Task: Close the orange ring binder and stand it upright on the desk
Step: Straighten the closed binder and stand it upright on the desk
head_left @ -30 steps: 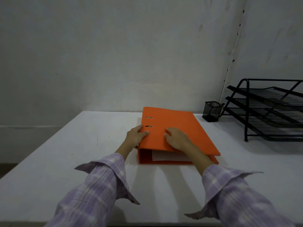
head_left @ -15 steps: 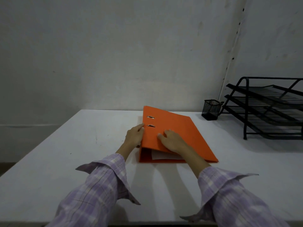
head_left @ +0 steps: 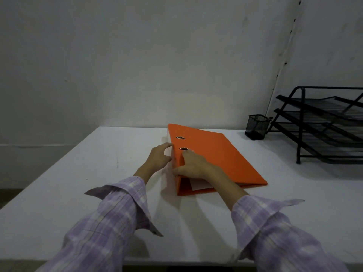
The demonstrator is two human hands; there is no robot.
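Note:
The orange ring binder lies flat and closed on the white desk, spine to the left, with white paper showing at its near end. My right hand rests on the cover near the spine, its thumb hooked over the near left corner. My left hand is against the spine on the left side, fingers curled and touching it.
A small black mesh pen cup stands at the back right. Beside it sits a black tiered wire letter tray. A grey wall runs behind the desk.
My right hand slid left across the cover toward the spine and its near corner. My left hand shifted from the cover's edge to the spine side. The binder stays flat.

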